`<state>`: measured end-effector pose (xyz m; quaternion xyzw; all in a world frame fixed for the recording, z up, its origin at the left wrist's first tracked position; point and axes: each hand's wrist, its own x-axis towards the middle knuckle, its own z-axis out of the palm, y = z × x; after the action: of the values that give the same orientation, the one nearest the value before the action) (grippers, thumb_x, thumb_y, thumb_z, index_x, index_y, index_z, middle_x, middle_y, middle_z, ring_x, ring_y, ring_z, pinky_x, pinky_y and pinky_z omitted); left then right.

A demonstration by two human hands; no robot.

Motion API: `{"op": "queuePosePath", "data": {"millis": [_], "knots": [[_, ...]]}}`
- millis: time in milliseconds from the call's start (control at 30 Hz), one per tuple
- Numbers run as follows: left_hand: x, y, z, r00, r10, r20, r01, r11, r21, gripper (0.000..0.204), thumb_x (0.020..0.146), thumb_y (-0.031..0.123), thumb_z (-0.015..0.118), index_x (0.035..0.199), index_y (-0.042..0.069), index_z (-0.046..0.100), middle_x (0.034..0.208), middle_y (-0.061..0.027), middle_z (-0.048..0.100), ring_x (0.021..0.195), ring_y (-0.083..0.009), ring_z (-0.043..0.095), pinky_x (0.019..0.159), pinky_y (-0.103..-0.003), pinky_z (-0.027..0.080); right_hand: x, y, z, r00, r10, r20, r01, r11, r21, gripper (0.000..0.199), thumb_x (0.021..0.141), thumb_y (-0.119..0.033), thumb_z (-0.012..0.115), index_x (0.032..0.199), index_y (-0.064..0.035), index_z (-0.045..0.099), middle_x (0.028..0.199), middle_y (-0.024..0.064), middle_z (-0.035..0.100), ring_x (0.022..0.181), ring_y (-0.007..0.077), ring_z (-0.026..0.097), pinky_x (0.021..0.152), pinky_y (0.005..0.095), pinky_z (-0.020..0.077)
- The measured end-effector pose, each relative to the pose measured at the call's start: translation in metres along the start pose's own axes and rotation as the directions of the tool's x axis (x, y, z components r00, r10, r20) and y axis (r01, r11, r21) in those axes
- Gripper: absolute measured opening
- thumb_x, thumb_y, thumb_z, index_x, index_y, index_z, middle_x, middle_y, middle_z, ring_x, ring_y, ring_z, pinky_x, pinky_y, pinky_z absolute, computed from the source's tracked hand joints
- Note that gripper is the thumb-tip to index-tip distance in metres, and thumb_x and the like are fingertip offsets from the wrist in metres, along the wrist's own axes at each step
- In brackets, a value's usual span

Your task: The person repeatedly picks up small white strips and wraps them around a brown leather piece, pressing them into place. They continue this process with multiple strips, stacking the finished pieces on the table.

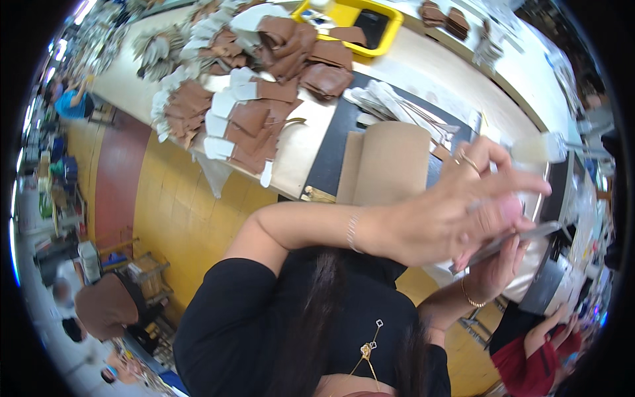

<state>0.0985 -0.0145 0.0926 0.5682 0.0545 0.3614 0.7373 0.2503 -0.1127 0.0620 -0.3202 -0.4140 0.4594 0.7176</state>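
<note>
My right hand is closed around a thin, flat smartphone, held tilted and seen nearly edge-on at the right. My left hand hovers over the phone's face with its fingers apart, slightly smeared by motion. Its thumb and fingers are close to the screen; whether they touch it I cannot tell. Behind the left wrist, a folded brown sheet rests on a black mat on the table.
Piles of brown leather pieces with white parts cover the table's left side. A yellow tray with a black phone stands at the back. Pale strips lie beyond the brown sheet. Co-workers sit at the far left and lower right.
</note>
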Motion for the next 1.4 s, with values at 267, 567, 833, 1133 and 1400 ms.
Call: {"op": "queuePosePath", "data": {"millis": [267, 567, 833, 1133, 1400], "knots": [[-0.044, -0.036, -0.033, 0.969, -0.032, -0.246, 0.108, 0.947, 0.301, 0.032, 0.097, 0.025, 0.054, 0.124, 0.008, 0.061, 0.094, -0.0033, 0.062, 0.073, -0.0035, 0.051, 0.066, -0.021, 0.045, -0.007, -0.007, -0.027, 0.875, 0.458, -0.157, -0.48, 0.775, -0.412, 0.024, 0.101, -0.016, 0.039, 0.115, 0.0015, 0.047, 0.094, 0.014, 0.06, 0.052, 0.0201, 0.062, 0.046, 0.0234, 0.0467], [-0.09, -0.03, -0.069, 0.694, -0.591, -0.411, 0.533, 0.806, -0.258, 0.026, 0.091, 0.01, 0.063, 0.113, -0.001, 0.056, 0.082, -0.0086, 0.065, 0.059, -0.0084, 0.059, 0.054, -0.02, 0.046, 0.003, 0.018, -0.028, 0.913, 0.326, -0.245, -0.399, 0.593, -0.7, 0.045, 0.103, -0.037, 0.037, 0.118, -0.0005, 0.059, 0.078, 0.0004, 0.053, 0.069, 0.0067, 0.04, 0.061, 0.0202, 0.0324], [-0.091, -0.028, -0.076, 0.686, -0.664, -0.296, 0.628, 0.747, -0.22, 0.019, 0.091, 0.01, 0.063, 0.104, -0.004, 0.058, 0.081, -0.0137, 0.068, 0.063, -0.0142, 0.067, 0.053, -0.021, 0.051, 0.009, 0.008, -0.015, 0.863, 0.491, -0.121, -0.478, 0.714, -0.512, 0.015, 0.093, -0.01, 0.06, 0.103, 0.0004, 0.066, 0.078, -0.0006, 0.057, 0.063, 0.0029, 0.047, 0.057, 0.0177, 0.0398], [-0.103, -0.033, -0.084, 0.669, -0.696, -0.261, 0.638, 0.718, -0.278, 0.038, 0.099, 0.03, 0.049, 0.104, -0.007, 0.056, 0.084, -0.0206, 0.068, 0.069, -0.0234, 0.071, 0.058, -0.025, 0.057, 0.043, 0.016, 0.012, 0.728, 0.686, 0.004, -0.459, 0.492, -0.74, 0.018, 0.081, -0.015, 0.074, 0.085, 0.0017, 0.069, 0.061, 0.0019, 0.062, 0.055, 0.0041, 0.053, 0.05, 0.0196, 0.0396], [-0.107, -0.034, -0.087, 0.672, -0.697, -0.25, 0.604, 0.711, -0.36, 0.056, 0.102, 0.041, 0.037, 0.106, -0.012, 0.054, 0.087, -0.0251, 0.067, 0.073, -0.0278, 0.071, 0.063, -0.029, 0.058, 0.065, 0.035, 0.023, 0.651, 0.758, 0.036, -0.397, 0.381, -0.835, 0.023, 0.082, -0.021, 0.072, 0.078, 0.0011, 0.068, 0.06, 0.0042, 0.063, 0.051, 0.0067, 0.054, 0.049, 0.0214, 0.0408]]}}
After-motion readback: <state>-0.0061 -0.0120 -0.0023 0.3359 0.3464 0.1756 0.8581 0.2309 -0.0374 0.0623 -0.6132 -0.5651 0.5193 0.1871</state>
